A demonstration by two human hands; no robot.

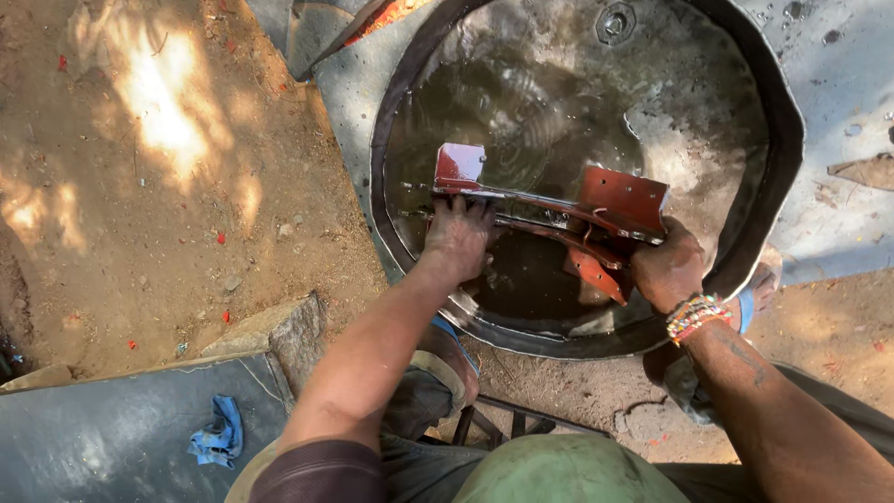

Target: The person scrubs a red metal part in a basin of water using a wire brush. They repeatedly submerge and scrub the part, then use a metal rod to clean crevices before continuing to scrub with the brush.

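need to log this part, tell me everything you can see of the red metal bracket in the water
The red metal bracket is a long painted steel piece with a flat upright plate at each end and narrow bars between, one angling down underwater. It looks wet, with paint worn at the edges. It lies across the basin of murky water, partly submerged. The left hand presses on its left part; the right hand grips its right end.

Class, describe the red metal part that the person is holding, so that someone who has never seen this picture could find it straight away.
Find the big round black basin of murky water at the top of the picture. Over it, the left hand and right hand hold a long red metal bracket half in the water. It is the only red painted thing there, with an upturned flat plate at each end.
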